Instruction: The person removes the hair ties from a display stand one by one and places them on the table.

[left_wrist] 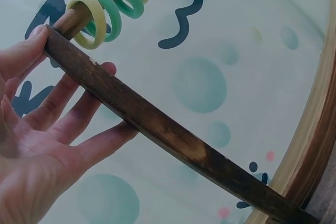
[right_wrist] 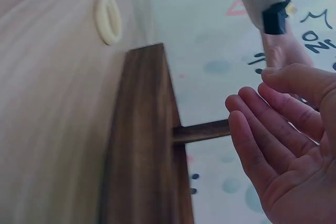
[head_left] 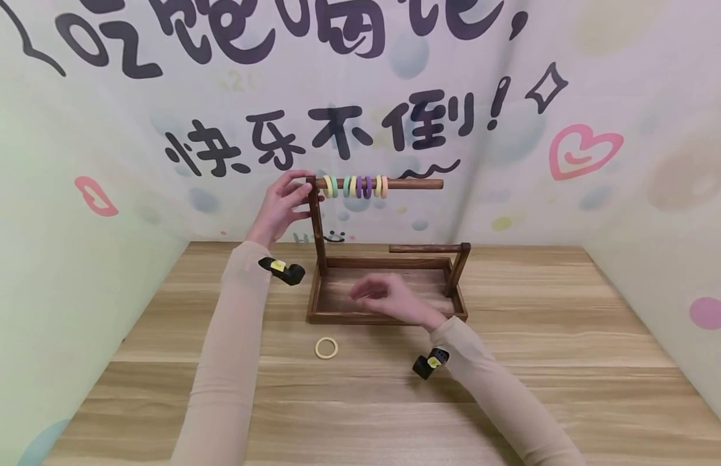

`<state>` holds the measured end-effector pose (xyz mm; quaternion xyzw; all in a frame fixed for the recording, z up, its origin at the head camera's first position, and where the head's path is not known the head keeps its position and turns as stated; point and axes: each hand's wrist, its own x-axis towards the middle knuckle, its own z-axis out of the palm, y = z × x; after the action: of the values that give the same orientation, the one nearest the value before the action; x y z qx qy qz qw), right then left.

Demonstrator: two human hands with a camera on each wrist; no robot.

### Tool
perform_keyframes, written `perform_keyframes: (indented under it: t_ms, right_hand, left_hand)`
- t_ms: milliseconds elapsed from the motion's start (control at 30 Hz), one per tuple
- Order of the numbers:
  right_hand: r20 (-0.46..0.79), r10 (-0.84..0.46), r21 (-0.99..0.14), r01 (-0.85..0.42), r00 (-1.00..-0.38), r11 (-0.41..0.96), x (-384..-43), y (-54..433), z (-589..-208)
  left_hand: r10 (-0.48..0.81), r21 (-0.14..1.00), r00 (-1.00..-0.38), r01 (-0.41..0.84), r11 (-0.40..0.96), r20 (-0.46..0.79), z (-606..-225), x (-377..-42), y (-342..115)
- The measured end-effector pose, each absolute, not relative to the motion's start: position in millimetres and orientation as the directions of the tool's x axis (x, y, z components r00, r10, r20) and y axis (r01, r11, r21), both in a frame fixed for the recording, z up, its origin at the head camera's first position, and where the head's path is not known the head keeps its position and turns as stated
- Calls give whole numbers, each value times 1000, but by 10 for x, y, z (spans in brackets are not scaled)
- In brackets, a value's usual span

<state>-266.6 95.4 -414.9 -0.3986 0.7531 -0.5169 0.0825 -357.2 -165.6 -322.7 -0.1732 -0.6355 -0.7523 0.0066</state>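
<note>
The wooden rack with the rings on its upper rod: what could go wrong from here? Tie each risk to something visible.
1. The upper rod has an uncapped free end, so if the left hand tips the tall post, the rings might slide off.
2. The loose cream ring lies on the table in front of the tray, so a stray sweep of the right hand could knock it away.

Left grip (head_left: 281, 204) raised, right grip (head_left: 393, 299) seemingly relaxed
</note>
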Motion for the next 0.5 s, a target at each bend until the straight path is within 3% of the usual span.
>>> perform_keyframes:
  t_ms: [267,500]
  right_hand:
    - [276,-591,-845,-484,-758,227,-2700,1089,-3899]
    - [293,-550,-839,-486,-782,243,-2767,1174,-3780]
  left_hand:
    - [234,957,-938,210,-199,254,-3218,-3580,-1673]
    - [230,957,-938,217,-194,260,-3218,-3579,-1674]
